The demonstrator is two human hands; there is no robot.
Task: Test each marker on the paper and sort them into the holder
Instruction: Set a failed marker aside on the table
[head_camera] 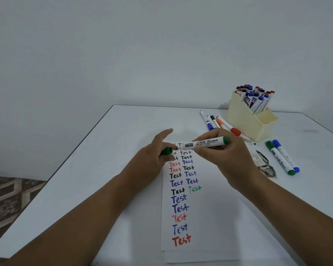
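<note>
Nearest the camera, a sheet of white paper (pixel 206 217) is laid on a white table (pixel 123 189), its near edge overlapping a second sheet beneath. The word "Test" is written on it many times in red, blue, black and green, in two columns running toward the far side.

Above the far part of the paper, a green whiteboard marker (pixel 202 144) is held roughly level by the right hand (pixel 225 156), its barrel pinched between thumb and curled fingers, the green end pointing right and the tip pointing left. Just to the left of the tip, a green cap (pixel 166 151) is gripped in the curled fingers of the left hand (pixel 154 158), whose index finger is stretched out toward the far side. Cap and marker tip are seen very close together; whether they touch cannot be told.

At the far right, a cream holder (pixel 244 121) is filled with upright markers with blue, red and black caps. Four loose markers (pixel 219 123) are laid just left of it. Two more markers (pixel 282 157), one green and one blue, are laid side by side at the right, near the holder.
</note>
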